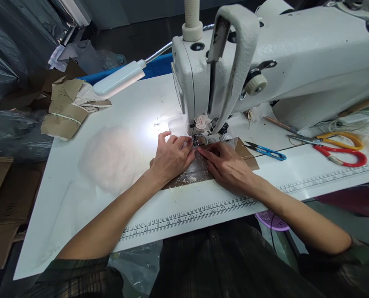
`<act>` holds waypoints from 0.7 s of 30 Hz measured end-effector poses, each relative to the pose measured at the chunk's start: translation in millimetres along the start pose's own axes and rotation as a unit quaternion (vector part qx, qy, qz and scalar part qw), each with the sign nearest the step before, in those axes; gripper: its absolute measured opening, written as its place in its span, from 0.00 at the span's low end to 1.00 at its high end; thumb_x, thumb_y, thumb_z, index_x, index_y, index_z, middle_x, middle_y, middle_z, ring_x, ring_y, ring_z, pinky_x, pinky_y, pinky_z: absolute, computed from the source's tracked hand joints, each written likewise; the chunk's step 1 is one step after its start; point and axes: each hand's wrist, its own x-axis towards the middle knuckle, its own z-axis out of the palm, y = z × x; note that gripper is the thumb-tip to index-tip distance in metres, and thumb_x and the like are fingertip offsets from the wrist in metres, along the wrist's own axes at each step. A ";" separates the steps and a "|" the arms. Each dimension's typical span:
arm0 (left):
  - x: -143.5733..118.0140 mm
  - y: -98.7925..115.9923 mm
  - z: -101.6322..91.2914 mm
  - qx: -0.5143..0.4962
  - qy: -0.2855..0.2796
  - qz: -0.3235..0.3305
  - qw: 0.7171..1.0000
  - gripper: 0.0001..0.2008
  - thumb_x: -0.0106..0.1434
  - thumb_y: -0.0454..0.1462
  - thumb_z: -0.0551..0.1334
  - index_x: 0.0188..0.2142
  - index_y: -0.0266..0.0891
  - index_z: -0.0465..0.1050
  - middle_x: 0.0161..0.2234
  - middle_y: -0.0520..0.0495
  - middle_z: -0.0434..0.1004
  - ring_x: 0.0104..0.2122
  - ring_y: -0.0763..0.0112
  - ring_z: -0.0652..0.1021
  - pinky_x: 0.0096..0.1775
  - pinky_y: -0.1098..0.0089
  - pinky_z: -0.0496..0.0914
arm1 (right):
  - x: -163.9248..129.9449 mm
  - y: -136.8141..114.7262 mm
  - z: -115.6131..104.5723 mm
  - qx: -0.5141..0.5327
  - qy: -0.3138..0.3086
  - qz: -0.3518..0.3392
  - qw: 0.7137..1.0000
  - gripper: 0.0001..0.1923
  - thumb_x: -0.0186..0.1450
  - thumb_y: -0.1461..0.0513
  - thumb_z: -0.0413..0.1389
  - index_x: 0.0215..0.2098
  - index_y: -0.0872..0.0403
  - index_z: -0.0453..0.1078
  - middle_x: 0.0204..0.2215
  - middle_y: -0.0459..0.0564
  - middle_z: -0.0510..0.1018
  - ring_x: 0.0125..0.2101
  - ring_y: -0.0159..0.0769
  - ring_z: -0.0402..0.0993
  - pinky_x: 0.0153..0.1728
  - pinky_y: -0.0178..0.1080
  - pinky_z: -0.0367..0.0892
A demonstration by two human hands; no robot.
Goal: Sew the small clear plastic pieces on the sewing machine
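Observation:
Beneath the head of a white sewing machine (187, 78), both my hands work close to the presser foot (195, 140). My left hand (172, 156) is just left of the foot, its fingers bent and thumb and fingertips drawn together; a pale, thin material shows faintly there, but what they pinch is unclear. Opposite it, my right hand (229, 165) points its index finger toward the needle, the other fingers curled under. Between the hands lies a shiny, taped plate (194, 171) with brown card edges. A pinkish cloth rosette (202, 122) hangs on the machine head.
A heap of sheer pale fabric (110, 159) lies on the left. Blue thread snips (267, 151), orange-handled scissors (339, 138) and red-handled scissors (339, 156) sit on the right. A lamp (121, 78) lights the table; a ruler strip (190, 217) follows its front edge. A tied bundle (66, 109) lies back left.

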 end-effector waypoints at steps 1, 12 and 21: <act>0.8 0.9 0.3 0.003 0.001 -0.005 1.000 0.13 0.70 0.40 0.55 0.43 0.39 0.77 0.46 0.44 0.80 0.36 0.60 0.76 0.51 0.47 0.63 | -1.2 1.3 -1.1 0.015 0.005 0.001 1.000 0.21 0.70 0.65 0.46 0.60 0.58 0.65 0.47 0.62 0.70 0.46 0.48 0.70 0.48 0.53 0.73; 6.7 -6.1 -2.7 0.066 0.020 -0.014 0.998 0.12 0.69 0.40 0.56 0.42 0.38 0.76 0.41 0.39 0.77 0.41 0.56 0.74 0.48 0.48 0.65 | -5.3 12.0 -0.9 0.092 0.045 0.037 0.994 0.19 0.70 0.63 0.47 0.58 0.55 0.66 0.46 0.59 0.71 0.44 0.45 0.74 0.47 0.51 0.74; -4.7 -7.7 -41.5 -0.110 -0.114 0.082 0.984 0.11 0.71 0.38 0.55 0.45 0.36 0.74 0.43 0.40 0.77 0.40 0.62 0.77 0.40 0.61 0.73 | -3.7 13.3 -8.3 0.103 0.054 0.035 0.993 0.19 0.69 0.64 0.49 0.56 0.55 0.70 0.44 0.57 0.75 0.41 0.43 0.74 0.44 0.48 0.75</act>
